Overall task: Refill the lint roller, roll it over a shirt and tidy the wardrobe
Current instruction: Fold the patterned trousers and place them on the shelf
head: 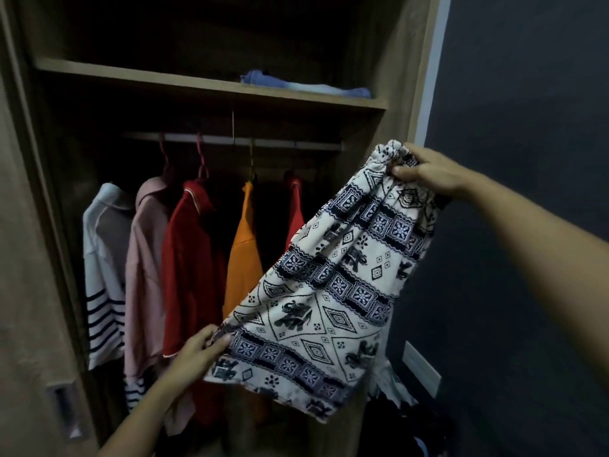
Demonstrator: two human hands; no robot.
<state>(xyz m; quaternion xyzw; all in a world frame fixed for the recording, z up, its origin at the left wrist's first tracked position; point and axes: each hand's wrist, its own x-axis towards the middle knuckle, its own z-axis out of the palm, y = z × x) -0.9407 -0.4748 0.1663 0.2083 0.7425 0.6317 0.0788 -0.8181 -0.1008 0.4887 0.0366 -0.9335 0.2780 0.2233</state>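
Observation:
I hold a white garment with a dark blue elephant-and-diamond print (333, 285) stretched out in front of the open wooden wardrobe (211, 90). My right hand (425, 173) pinches its elastic waistband at the upper right. My left hand (201, 351) grips its lower left edge. Behind it, shirts hang on a rail (230, 140): a white one with dark stripes (103, 268), a pink one (145, 268), a red one (194, 278), an orange one (244, 255) and another red one (295, 209), partly hidden by the cloth. No lint roller is in view.
Folded blue clothing (306, 84) lies on the shelf above the rail. A wardrobe door with a recessed handle (62, 407) stands at the left. A dark wall with a white socket plate (421, 367) is on the right; dark clothes are piled (405, 420) below it.

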